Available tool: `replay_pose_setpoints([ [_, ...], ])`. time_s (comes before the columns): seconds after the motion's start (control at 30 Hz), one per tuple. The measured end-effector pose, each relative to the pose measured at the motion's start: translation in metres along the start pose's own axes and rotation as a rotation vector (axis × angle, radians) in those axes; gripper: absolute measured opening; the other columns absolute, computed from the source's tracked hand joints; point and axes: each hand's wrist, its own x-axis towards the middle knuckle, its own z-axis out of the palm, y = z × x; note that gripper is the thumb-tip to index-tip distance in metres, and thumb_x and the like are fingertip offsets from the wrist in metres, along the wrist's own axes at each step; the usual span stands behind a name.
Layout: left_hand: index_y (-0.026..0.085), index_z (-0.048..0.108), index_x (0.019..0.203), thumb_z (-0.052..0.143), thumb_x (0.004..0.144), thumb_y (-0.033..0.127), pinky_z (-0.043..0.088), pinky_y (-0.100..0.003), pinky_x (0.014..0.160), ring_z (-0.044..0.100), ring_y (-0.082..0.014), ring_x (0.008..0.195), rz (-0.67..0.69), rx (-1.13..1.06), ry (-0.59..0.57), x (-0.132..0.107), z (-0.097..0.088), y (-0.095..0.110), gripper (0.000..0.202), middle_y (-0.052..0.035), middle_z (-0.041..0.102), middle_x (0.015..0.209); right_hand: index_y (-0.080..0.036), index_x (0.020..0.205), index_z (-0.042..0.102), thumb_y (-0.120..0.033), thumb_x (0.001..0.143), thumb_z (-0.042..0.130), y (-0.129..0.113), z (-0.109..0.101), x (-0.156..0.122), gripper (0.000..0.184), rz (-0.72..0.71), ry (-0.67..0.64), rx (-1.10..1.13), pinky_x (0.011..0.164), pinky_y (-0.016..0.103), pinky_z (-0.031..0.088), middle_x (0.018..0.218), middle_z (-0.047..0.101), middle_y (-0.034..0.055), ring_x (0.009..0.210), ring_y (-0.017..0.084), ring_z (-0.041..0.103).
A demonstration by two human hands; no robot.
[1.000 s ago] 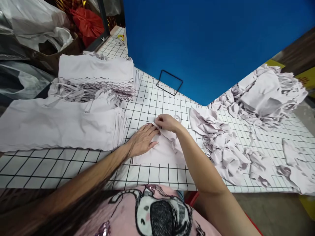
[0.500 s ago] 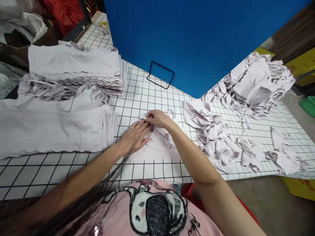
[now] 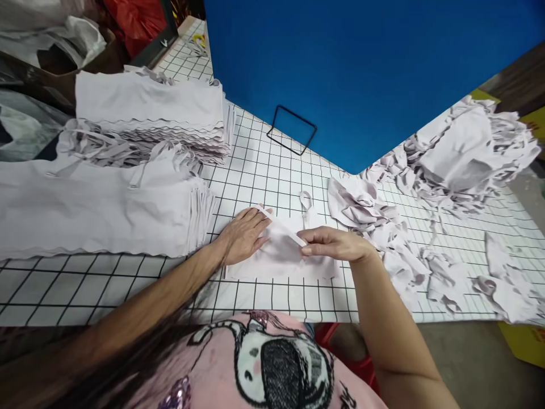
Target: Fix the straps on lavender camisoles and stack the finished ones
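A small pale lilac garment (image 3: 281, 258) lies flat on the gridded table (image 3: 272, 182) right in front of me. My left hand (image 3: 244, 234) lies flat on its left part with fingers stretched out, pinning it down. My right hand (image 3: 334, 243) pinches the end of the garment's thin strap (image 3: 281, 225), which runs taut from my left fingertips to my right fingers. A second strap loop (image 3: 305, 201) lies on the table just beyond.
Two tall stacks of folded lilac garments (image 3: 106, 204) (image 3: 153, 113) fill the left side. A loose heap of the same garments (image 3: 383, 238) spreads to the right, with a bigger pile (image 3: 464, 153) behind. A black wire stand (image 3: 292, 129) stands by the blue wall.
My right hand has pulled away from the left hand toward the right, drawing the strap out straight. My left hand has stayed flat on the garment.
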Motion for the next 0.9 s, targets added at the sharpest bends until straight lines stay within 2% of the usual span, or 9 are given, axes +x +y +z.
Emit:
replay_pose_setpoints([
  [0.13, 0.016, 0.044, 0.141, 0.037, 0.101, 0.036, 0.023, -0.048, 0.118, 0.031, -0.0294, 0.142, -0.013, -0.007, -0.017, 0.002, 0.002, -0.001, 0.046, -0.0115, 0.038, 0.154, -0.014, 0.083, 0.069, -0.043, 0.092, 0.059, 0.016, 0.006, -0.014, 0.032, -0.118, 0.041, 0.079, 0.068, 0.026, 0.04, 0.079, 0.057, 0.0026, 0.07, 0.011, 0.049],
  [0.23, 0.012, 0.037, 0.146, 0.038, 0.1, 0.038, 0.025, -0.047, 0.119, 0.032, -0.0288, 0.142, -0.06, -0.069, 0.008, 0.003, 0.0, -0.003, 0.052, -0.0148, 0.036, 0.155, -0.014, 0.083, 0.069, -0.047, 0.089, 0.061, 0.029, 0.012, -0.004, 0.035, -0.133, 0.216, 0.167, 0.061, 0.025, 0.037, 0.071, 0.053, 0.0008, 0.065, 0.011, 0.045],
  [0.3, 0.01, 0.031, 0.149, 0.039, 0.1, 0.039, 0.028, -0.044, 0.119, 0.032, -0.0269, 0.143, -0.106, -0.154, 0.076, 0.004, -0.004, -0.004, 0.057, -0.0164, 0.035, 0.155, -0.015, 0.084, 0.069, -0.05, 0.088, 0.062, 0.034, 0.015, 0.011, 0.036, -0.119, 0.379, 0.265, 0.055, 0.023, 0.032, 0.063, 0.047, -0.0023, 0.058, 0.009, 0.038],
  [0.37, 0.012, 0.038, 0.145, 0.041, 0.099, 0.04, 0.033, -0.043, 0.117, 0.037, -0.0249, 0.14, -0.157, -0.247, 0.171, 0.004, -0.009, -0.004, 0.054, -0.0156, 0.041, 0.151, -0.015, 0.085, 0.069, -0.051, 0.085, 0.065, 0.035, 0.017, 0.028, 0.036, -0.111, 0.524, 0.367, 0.052, 0.022, 0.028, 0.061, 0.044, -0.0042, 0.055, 0.008, 0.034],
  [0.47, 0.017, 0.061, 0.121, 0.051, 0.094, 0.04, 0.045, -0.041, 0.107, 0.056, -0.0233, 0.122, -0.239, -0.41, 0.275, 0.005, -0.018, 0.003, 0.038, -0.0114, 0.062, 0.127, -0.015, 0.082, 0.067, -0.053, 0.08, 0.07, 0.029, 0.019, 0.052, 0.037, -0.103, 0.65, 0.468, 0.05, 0.022, 0.027, 0.063, 0.049, -0.0038, 0.055, 0.007, 0.036],
  [0.53, 0.019, 0.067, 0.107, 0.059, 0.088, 0.039, 0.051, -0.038, 0.097, 0.063, -0.0221, 0.11, -0.285, -0.549, 0.276, 0.008, -0.022, 0.01, 0.029, -0.0085, 0.068, 0.114, -0.016, 0.079, 0.064, -0.054, 0.077, 0.072, 0.024, 0.02, 0.064, 0.039, -0.102, 0.691, 0.515, 0.05, 0.022, 0.027, 0.063, 0.051, -0.0036, 0.055, 0.007, 0.037],
  [0.67, 0.018, 0.071, 0.096, 0.066, 0.082, 0.035, 0.053, -0.035, 0.089, 0.067, -0.0208, 0.099, -0.381, -0.762, 0.257, 0.016, -0.023, 0.023, 0.022, -0.0063, 0.072, 0.104, -0.016, 0.071, 0.058, -0.054, 0.074, 0.074, 0.021, 0.025, 0.078, 0.04, -0.117, 0.705, 0.572, 0.049, 0.021, 0.027, 0.059, 0.05, -0.0053, 0.051, 0.005, 0.035],
  [0.77, 0.018, 0.074, 0.088, 0.063, 0.084, 0.033, 0.054, -0.034, 0.087, 0.068, -0.0192, 0.089, -0.45, -0.825, 0.267, 0.022, -0.024, 0.027, 0.019, -0.0051, 0.074, 0.093, -0.017, 0.068, 0.054, -0.055, 0.074, 0.074, 0.024, 0.029, 0.082, 0.042, -0.121, 0.716, 0.575, 0.048, 0.021, 0.028, 0.059, 0.05, -0.0052, 0.051, 0.006, 0.036],
  [0.9, 0.017, 0.074, 0.083, 0.063, 0.084, 0.032, 0.055, -0.031, 0.083, 0.068, -0.0182, 0.084, -0.467, -0.848, 0.284, 0.025, -0.025, 0.028, 0.018, -0.0046, 0.074, 0.089, -0.018, 0.069, 0.053, -0.055, 0.075, 0.073, 0.026, 0.03, 0.083, 0.043, -0.108, 0.734, 0.556, 0.049, 0.022, 0.029, 0.061, 0.054, -0.004, 0.052, 0.006, 0.039],
])
